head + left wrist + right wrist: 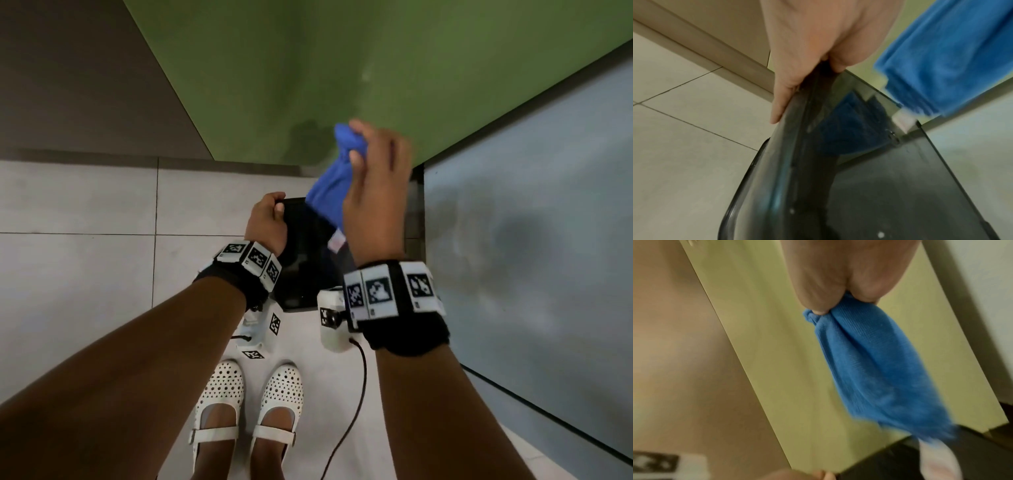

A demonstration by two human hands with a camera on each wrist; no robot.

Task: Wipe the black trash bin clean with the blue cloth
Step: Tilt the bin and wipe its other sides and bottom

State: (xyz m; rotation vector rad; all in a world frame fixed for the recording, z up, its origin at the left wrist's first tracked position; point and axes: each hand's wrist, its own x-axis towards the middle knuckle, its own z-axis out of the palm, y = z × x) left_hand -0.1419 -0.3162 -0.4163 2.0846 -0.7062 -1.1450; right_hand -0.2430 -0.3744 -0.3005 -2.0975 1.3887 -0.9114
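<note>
A black trash bin (305,260) stands on the tiled floor in front of my feet, its glossy inside (890,186) open to view. My left hand (269,219) grips the bin's far left rim (803,104), fingers curled over the edge. My right hand (373,178) is raised above the bin and pinches the bunched top of the blue cloth (330,185). The cloth (869,363) hangs down from my fingers, and its lower end with a white tag (336,242) dangles over the bin's opening. The cloth (953,56) mirrors in the bin's wall.
A green wall panel (325,68) rises right behind the bin, with a grey wall (85,78) to its left. A frosted glass panel (534,212) in a dark frame closes off the right side. Pale floor tiles (85,240) spread to the left. A cable (356,394) trails near my white shoes (246,404).
</note>
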